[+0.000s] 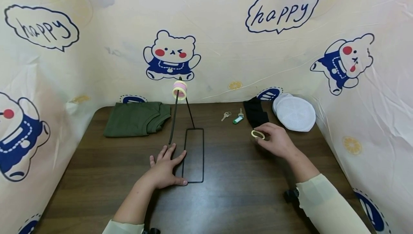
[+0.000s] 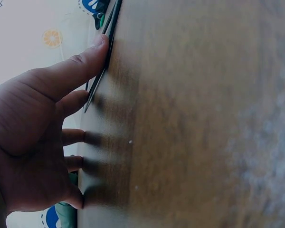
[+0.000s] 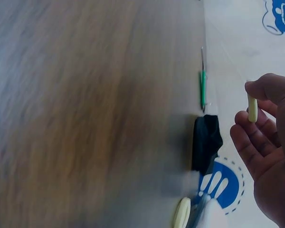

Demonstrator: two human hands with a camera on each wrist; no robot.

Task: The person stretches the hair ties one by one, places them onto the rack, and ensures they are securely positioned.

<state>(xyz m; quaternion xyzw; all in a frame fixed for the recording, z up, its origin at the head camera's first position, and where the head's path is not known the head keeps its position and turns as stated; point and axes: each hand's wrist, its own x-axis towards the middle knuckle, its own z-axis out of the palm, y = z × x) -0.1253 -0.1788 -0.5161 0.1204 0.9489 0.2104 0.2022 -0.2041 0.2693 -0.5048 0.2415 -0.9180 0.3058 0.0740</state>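
Observation:
A black wire stand (image 1: 203, 155) with a rectangular base stands left of the table's middle. Pale yellow and pink rings (image 1: 180, 90) hang together near its top. My left hand (image 1: 162, 173) rests over the left side of the base, fingers spread; in the left wrist view the thumb (image 2: 92, 54) lies against the wire. On the right, my right hand (image 1: 279, 141) pinches a thin pale yellow ring (image 3: 252, 109) between thumb and fingers, held up above the table. A second pale yellow ring (image 3: 182, 213) shows low in the right wrist view; in the head view it is hidden.
Folded green cloth (image 1: 133, 120) lies at the back left. Toward the back right are a loose key (image 1: 226, 115), a key with a green tag (image 1: 238, 119), folded black cloth (image 1: 255, 112) and a white cap-like item (image 1: 296, 113). A printed sheet hangs behind the table.

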